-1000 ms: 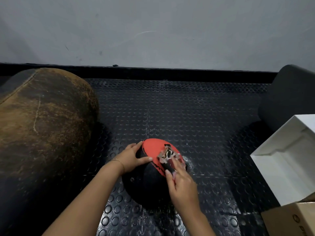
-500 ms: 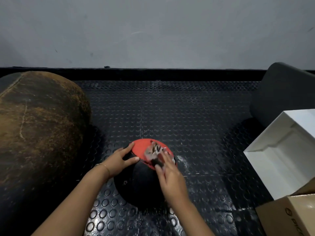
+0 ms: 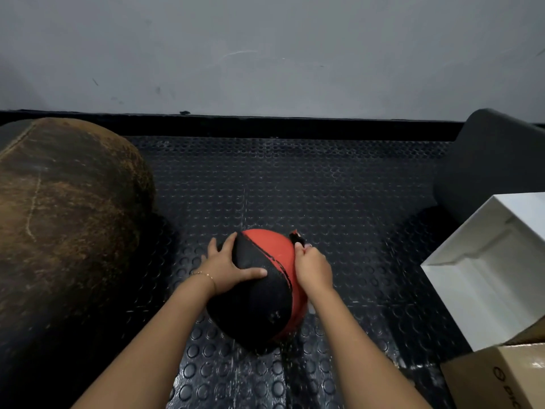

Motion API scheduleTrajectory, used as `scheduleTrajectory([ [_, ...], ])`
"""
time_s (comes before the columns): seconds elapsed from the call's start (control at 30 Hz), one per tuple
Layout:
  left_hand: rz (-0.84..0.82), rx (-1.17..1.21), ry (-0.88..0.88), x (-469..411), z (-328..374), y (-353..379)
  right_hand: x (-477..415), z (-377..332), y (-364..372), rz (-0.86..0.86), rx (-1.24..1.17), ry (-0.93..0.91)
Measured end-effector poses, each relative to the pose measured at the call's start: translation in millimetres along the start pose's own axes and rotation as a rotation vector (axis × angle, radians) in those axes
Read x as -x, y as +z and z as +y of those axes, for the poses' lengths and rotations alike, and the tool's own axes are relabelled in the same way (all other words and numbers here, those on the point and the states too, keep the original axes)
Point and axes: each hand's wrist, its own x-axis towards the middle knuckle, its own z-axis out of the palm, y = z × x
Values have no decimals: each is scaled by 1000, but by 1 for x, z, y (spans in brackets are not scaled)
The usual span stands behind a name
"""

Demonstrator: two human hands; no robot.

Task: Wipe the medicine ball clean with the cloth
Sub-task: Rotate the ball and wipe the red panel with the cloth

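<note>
Medicine ball (image 3: 256,305) lies red half rightward, right hand (image 3: 314,267) pinching cloth (image 3: 296,238) there.

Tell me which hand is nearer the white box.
Right. The right hand, gripping the cloth, is on the ball's right side, toward the box; the left hand rests on the ball's left side, farther off.

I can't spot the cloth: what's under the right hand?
The right hand rests on the red side of the medicine ball; a dark scrap of cloth peeks beyond its fingertips. The rest is covered.
</note>
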Motion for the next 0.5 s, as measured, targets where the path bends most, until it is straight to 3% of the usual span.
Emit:
scheduleTrajectory([
  [0.33,-95,-350,28,-17,55,15,41,63,5,134,-411,80],
  [0.4,-56,-358,58,-11,52,17,35,61,0,125,-479,110],
  [0.5,-33,-243,93,-6,37,16,28,55,-2,111,-384,105],
])
